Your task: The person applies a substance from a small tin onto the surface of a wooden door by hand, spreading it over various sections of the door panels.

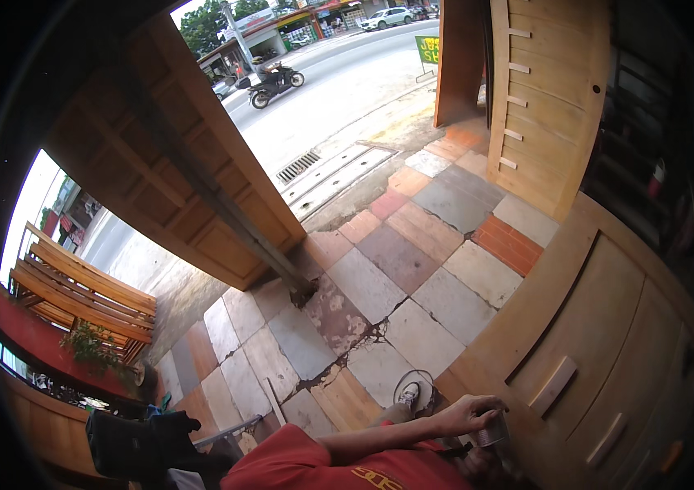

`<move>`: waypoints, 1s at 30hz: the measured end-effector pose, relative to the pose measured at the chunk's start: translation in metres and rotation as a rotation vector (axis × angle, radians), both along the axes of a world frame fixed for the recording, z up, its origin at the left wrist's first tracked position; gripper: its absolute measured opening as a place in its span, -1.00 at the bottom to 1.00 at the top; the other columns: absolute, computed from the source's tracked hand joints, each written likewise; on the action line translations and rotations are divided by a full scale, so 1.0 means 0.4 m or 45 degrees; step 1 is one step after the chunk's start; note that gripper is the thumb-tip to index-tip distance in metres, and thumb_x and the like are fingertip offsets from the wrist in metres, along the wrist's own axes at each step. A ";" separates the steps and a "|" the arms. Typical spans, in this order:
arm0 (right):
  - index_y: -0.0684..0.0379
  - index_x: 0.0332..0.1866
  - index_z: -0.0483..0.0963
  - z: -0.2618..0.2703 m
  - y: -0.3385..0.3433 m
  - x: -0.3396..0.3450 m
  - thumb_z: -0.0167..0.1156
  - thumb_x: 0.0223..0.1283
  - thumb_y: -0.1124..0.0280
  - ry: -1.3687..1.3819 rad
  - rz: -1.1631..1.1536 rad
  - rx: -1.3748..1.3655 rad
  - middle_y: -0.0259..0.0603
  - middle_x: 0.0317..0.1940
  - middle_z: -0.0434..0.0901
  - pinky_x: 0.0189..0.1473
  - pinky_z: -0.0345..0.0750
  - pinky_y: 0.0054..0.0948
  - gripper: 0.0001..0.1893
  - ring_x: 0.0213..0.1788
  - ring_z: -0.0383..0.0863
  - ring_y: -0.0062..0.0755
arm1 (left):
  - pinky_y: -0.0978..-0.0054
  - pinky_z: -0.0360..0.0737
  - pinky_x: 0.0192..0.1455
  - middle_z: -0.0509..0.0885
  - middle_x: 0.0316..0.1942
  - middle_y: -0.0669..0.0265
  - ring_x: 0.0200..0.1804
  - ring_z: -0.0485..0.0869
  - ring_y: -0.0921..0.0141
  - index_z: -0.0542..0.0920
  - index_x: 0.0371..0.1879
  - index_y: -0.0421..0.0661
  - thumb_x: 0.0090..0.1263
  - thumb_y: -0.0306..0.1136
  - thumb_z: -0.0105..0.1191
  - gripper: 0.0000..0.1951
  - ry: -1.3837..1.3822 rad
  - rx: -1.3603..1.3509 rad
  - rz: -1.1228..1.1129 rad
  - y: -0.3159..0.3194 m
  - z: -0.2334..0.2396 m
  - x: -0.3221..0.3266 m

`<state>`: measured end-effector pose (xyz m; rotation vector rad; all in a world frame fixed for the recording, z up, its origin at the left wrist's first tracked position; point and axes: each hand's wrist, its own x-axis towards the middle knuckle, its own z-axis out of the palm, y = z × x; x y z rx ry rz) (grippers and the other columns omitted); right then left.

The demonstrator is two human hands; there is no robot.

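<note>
My left hand [474,413] reaches across from the red-sleeved arm, its fingers bent over the top of a small clear container [493,433]. Just below, in shadow, my right hand [486,465] is close against the lower part of this container; its fingers are blurred, and I cannot tell how it grips. To the right of both hands lies a panelled wooden door [598,331], with small wooden blocks [554,386] on its face. A foot in a light shoe [409,395] rests on the tiled floor beyond my left forearm.
An upright wooden door [200,153] and a slanting post [249,236] stand ahead. Another door [543,104] stands at the right. A black bag [129,444] is at lower left, near a thin wood strip [275,401]. Floor tiles [439,331] are cracked. A motorcycle [276,84] is on the road.
</note>
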<state>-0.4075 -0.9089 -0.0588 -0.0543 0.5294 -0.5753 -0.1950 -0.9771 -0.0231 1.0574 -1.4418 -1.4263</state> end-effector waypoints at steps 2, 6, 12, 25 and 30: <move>0.04 -0.35 0.36 -0.003 0.006 -0.011 0.19 0.41 0.29 0.007 -0.008 -0.015 -0.38 -0.53 0.32 -0.42 0.25 -0.47 -0.79 -0.51 0.30 -0.50 | 0.30 0.62 0.20 0.74 0.01 0.13 0.08 0.74 0.21 0.61 0.14 -0.18 0.55 -0.32 0.02 -0.70 -0.009 -0.034 0.018 0.007 0.006 -0.004; 0.05 -0.30 0.39 -0.001 0.008 -0.020 0.20 0.40 0.27 0.032 -0.007 -0.047 -0.35 -0.48 0.36 -0.38 0.29 -0.44 -0.81 -0.46 0.34 -0.46 | 0.27 0.62 0.21 0.73 0.02 0.10 0.10 0.73 0.18 0.61 0.14 -0.19 0.54 -0.33 0.02 -0.70 -0.088 -0.140 0.029 0.017 0.022 -0.001; 0.06 -0.22 0.43 -0.005 0.017 -0.024 0.22 0.39 0.23 0.089 -0.020 -0.083 -0.31 -0.41 0.42 -0.30 0.35 -0.41 -0.82 -0.39 0.40 -0.41 | 0.21 0.63 0.19 0.70 0.04 0.07 0.09 0.72 0.09 0.58 0.18 -0.16 0.51 -0.33 0.04 -0.67 -0.170 -0.292 0.023 0.002 0.017 0.015; 0.08 -0.05 0.51 -0.005 0.015 -0.027 0.25 0.38 0.15 0.211 -0.102 -0.081 -0.21 -0.26 0.55 -0.14 0.49 -0.33 -0.75 -0.23 0.54 -0.29 | 0.16 0.64 0.09 0.64 0.00 0.03 0.03 0.70 0.01 0.54 0.25 -0.12 0.50 -0.23 0.06 -0.59 -0.201 -0.447 -0.047 -0.022 0.039 0.064; 0.09 0.01 0.54 -0.005 0.017 -0.012 0.26 0.37 0.12 0.277 -0.153 -0.093 -0.17 -0.20 0.60 -0.08 0.54 -0.30 -0.70 -0.17 0.59 -0.25 | 0.18 0.63 0.09 0.65 -0.01 0.03 0.02 0.70 0.02 0.54 0.26 -0.13 0.52 -0.22 0.05 -0.59 -0.151 -0.378 0.013 -0.017 0.021 0.070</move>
